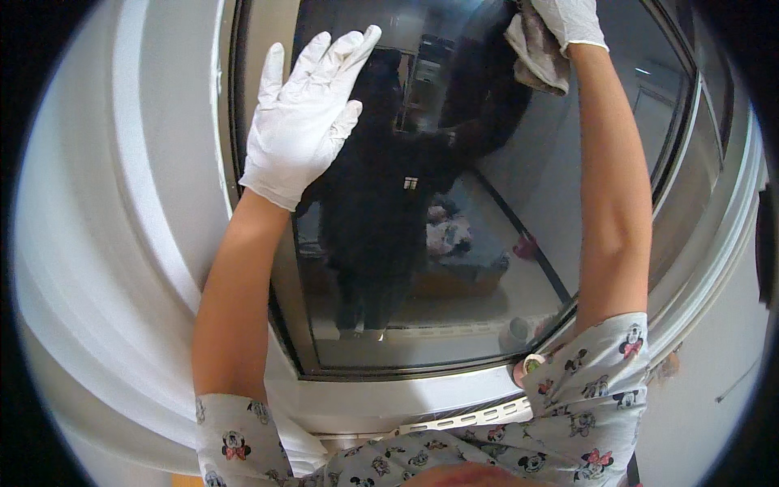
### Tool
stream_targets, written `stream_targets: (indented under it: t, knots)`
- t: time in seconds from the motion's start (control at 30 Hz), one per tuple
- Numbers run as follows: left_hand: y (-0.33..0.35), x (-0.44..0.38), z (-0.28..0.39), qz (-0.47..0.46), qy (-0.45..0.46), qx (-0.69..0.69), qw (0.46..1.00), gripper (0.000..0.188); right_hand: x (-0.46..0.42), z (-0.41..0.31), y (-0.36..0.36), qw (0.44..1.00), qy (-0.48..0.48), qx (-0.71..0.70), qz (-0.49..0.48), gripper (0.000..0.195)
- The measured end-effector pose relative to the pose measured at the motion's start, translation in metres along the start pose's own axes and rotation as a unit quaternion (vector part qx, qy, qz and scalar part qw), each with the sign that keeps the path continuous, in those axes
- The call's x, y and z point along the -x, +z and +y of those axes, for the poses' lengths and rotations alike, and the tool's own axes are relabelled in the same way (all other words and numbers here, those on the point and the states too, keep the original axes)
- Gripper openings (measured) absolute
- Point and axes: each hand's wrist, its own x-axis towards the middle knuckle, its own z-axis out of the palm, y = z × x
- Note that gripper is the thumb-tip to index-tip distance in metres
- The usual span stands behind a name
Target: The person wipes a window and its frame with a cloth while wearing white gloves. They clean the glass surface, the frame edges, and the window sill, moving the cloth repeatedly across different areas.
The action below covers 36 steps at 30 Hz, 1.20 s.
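Before me stands a dark window pane (389, 274) in a metal frame, with a room and a dark figure mirrored in it. My left hand (298, 122), in a white disposable glove, is at the pane's left edge, fingers spread and pointing up, holding nothing; whether it touches the frame I cannot tell. My right hand (569, 21), gloved alike, is at the upper right, partly cut off by the picture's top edge. It holds a crumpled grey-brown cloth (538, 58) at the glass; the fingertips are hidden.
A white sill (389, 395) runs below the window, with a small pink plant pot (523, 367) near my right sleeve. Under it lies a slotted white radiator grille (468, 420). A pale curtain (109, 292) hangs in folds at the left.
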Motion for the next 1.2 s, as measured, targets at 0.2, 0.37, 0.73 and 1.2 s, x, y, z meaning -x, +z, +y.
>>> stream_targets:
  t: [0.2,0.37,0.73,1.2]
  knots:
    - [-0.017,0.005,-0.012,0.004,0.011,-0.015,1.000,0.058,0.094,-0.068,-0.013,0.989,0.070,-0.115,-0.065,0.038]
    - [-0.020,0.000,-0.001,0.004,0.008,-0.043,0.999,0.059,0.256,-0.039,0.000,0.979,-0.155,-0.050,-0.124,0.038]
    - [-0.030,0.015,0.002,-0.010,0.007,-0.060,0.998,0.061,0.101,-0.058,0.020,0.953,-0.301,0.026,0.031,0.032]
    - [0.007,0.016,-0.026,0.096,-0.017,0.000,0.995,0.067,0.115,-0.106,0.059,0.936,-0.343,-0.016,-0.073,0.030]
